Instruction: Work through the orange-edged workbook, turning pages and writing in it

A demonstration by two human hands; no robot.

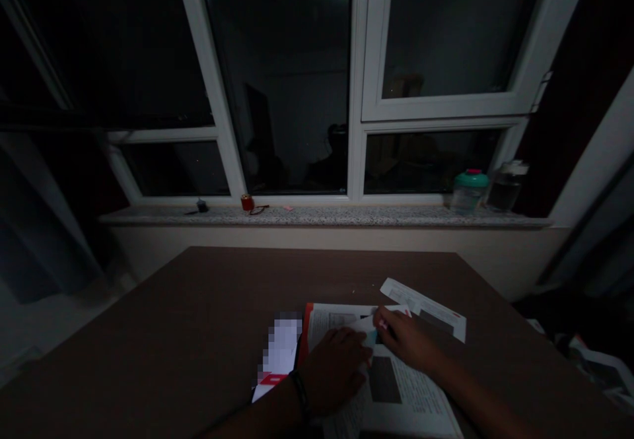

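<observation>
Two hands (369,350), right pinching page corner, left flattened on one book (416,396)

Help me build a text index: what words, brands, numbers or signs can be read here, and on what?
None can be read.
Printed pages: print too small and blurred.
Loose paper strip: too small.
Lit screen: pixelated; its red patch is unreadable.
Green-lidded bottle: no legible label.

Two hands (341,368) (402,338), one booklet (416,403), one loose paper strip (426,309), two bottles (469,191) (506,187), one lit screen (283,348).
</observation>
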